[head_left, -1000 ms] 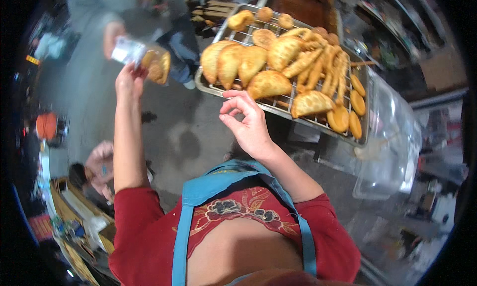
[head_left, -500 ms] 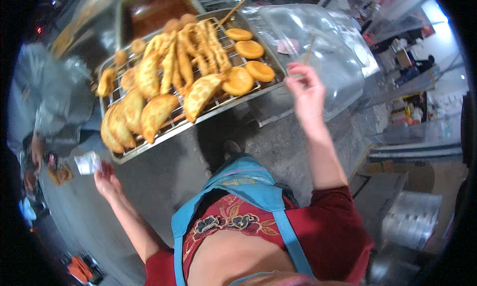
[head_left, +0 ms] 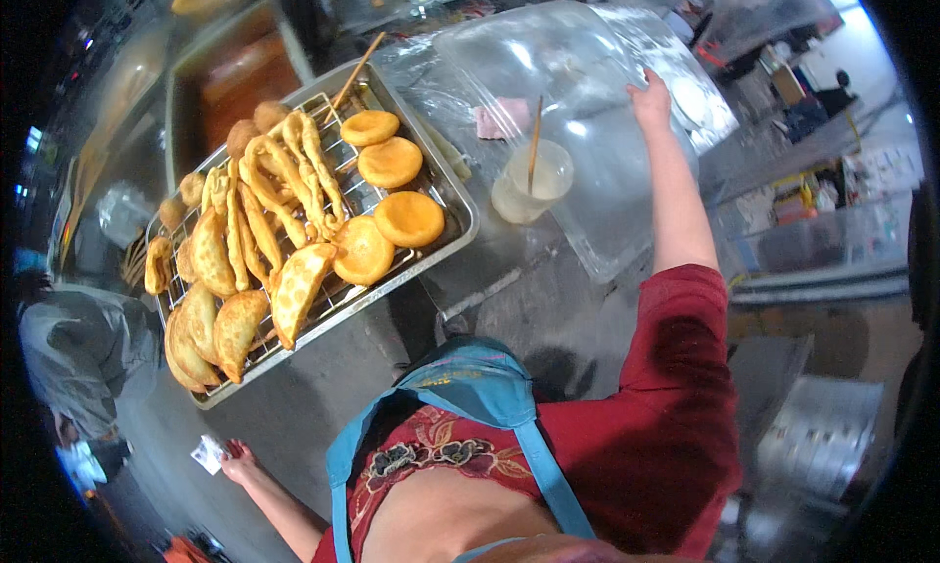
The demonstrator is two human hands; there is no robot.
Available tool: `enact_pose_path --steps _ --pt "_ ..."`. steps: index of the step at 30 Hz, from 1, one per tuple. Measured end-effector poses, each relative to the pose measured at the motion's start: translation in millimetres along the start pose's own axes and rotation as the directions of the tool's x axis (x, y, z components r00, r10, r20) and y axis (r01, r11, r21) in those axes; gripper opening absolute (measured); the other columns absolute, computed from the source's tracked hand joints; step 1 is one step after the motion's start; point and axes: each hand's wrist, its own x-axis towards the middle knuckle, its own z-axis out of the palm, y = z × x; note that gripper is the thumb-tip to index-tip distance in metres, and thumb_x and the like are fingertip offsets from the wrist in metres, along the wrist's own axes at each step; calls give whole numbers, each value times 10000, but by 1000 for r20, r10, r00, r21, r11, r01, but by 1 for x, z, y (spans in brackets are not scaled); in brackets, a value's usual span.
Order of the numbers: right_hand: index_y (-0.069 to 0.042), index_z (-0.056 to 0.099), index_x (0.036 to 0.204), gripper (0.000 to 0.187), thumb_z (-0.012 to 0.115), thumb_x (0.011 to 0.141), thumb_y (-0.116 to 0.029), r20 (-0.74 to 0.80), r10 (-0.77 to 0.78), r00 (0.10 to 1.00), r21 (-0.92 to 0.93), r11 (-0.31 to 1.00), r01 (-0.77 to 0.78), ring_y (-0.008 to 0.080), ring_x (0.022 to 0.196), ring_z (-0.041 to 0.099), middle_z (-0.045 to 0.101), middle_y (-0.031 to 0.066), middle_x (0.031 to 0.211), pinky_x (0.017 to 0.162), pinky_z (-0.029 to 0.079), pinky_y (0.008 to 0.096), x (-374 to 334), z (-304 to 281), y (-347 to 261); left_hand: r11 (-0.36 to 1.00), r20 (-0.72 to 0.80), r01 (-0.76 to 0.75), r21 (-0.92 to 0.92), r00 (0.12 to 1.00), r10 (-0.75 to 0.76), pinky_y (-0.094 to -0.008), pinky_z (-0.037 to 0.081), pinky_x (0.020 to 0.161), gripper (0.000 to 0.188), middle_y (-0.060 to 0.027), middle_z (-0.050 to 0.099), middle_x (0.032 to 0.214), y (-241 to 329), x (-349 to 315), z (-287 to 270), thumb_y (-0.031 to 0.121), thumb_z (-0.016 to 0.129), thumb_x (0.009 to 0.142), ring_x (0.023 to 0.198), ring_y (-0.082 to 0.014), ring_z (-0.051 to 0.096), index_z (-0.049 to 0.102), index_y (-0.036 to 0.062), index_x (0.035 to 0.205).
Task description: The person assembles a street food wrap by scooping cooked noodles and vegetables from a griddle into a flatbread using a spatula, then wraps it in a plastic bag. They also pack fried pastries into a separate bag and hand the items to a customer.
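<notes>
My left hand [head_left: 238, 462], low on the left below the tray, is closed on a small pale paper slip [head_left: 208, 454] with faint print. Reaching far to the right, my right hand [head_left: 652, 103] is over the edge of a clear plastic sheet [head_left: 597, 171], its thumb and a finger apart; its other fingers are hard to make out. Between my arms and beyond stands a metal tray [head_left: 323, 330] with a wire rack. On it lie half-moon pastries [head_left: 302, 291], long fried dough sticks [head_left: 311, 166], flat round golden cakes [head_left: 408, 219] and small brown balls [head_left: 243, 135].
Right of the tray stands a translucent cup [head_left: 534, 183] with a wooden stick, beside a pink cloth [head_left: 501, 118]. Behind the tray is a pan of reddish-brown liquid [head_left: 245, 78]. Another person in a grey plastic-like covering [head_left: 86, 352] is at the left. A metal box [head_left: 815, 436] stands lower right.
My right hand has moved away from the tray, farther right across the plastic sheet. My left hand, still holding the paper slip, sits lower. The view has shifted, so the tray appears farther left.
</notes>
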Motion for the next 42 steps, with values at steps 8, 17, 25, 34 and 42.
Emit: enact_pose_path --steps 8,17,25,34,42 --pt "-39 696 919 323 759 666 -230 371 104 923 352 904 -243 192 833 617 680 106 863 780 455 295 82 64 43 995 45 -52 -85 997 56 -343 471 577 217 -78 595 777 -39 -35 -5 224 390 895 666 -231 586 512 49 937" --pt "-112 721 879 436 698 650 -481 -104 40 994 112 993 -29 302 873 612 674 143 920 818 441 384 144 -65 21 986 -36 -2 -169 999 -4 -339 459 556 231 -90 590 806 -45 -59 1 207 371 914 668 -224 583 490 31 1006" --pt "-130 724 838 531 696 614 -611 -335 84 938 37 996 -76 256 853 617 686 87 912 814 449 364 170 -194 -47 855 372 -320 -408 797 476 -321 472 760 256 -94 613 941 21 -187 109 192 364 935 796 -187 588 532 23 1028" --pt "-126 714 861 532 673 655 -614 -332 196 923 137 978 -158 236 849 603 683 66 885 834 431 334 133 -213 -4 866 971 -446 227 174 -165 -260 535 618 239 -171 611 963 -98 -397 412 16 463 854 744 -202 639 515 -81 1066" --pt "7 680 873 408 738 736 -373 -296 359 885 476 859 -189 148 763 584 668 61 844 737 448 284 80 -246 55 631 958 -727 270 140 -249 -362 481 592 225 -113 622 784 -206 -389 530 245 549 855 682 -211 598 600 27 884"
